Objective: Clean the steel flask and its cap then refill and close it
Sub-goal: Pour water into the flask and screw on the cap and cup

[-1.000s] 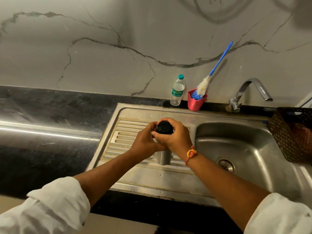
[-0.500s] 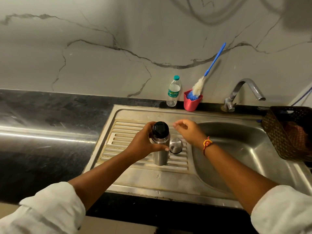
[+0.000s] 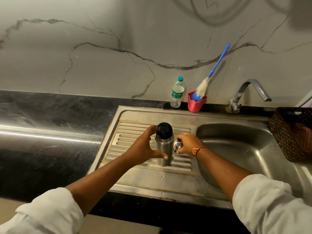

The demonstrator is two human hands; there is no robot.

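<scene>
Sink drainboard (image 3: 135,130), ribbed steel: bears flask (image 3: 164,149) upright, black stopper (image 3: 164,130) fitted. Grips flask body in wrapped left hand (image 3: 145,147); cups steel cap (image 3: 178,146) just beside under curled right hand (image 3: 187,144). Likely leaves only capping.

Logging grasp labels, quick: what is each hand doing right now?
Left hand: gripping the upright steel flask.
Right hand: gripping the steel cap beside the flask.
</scene>
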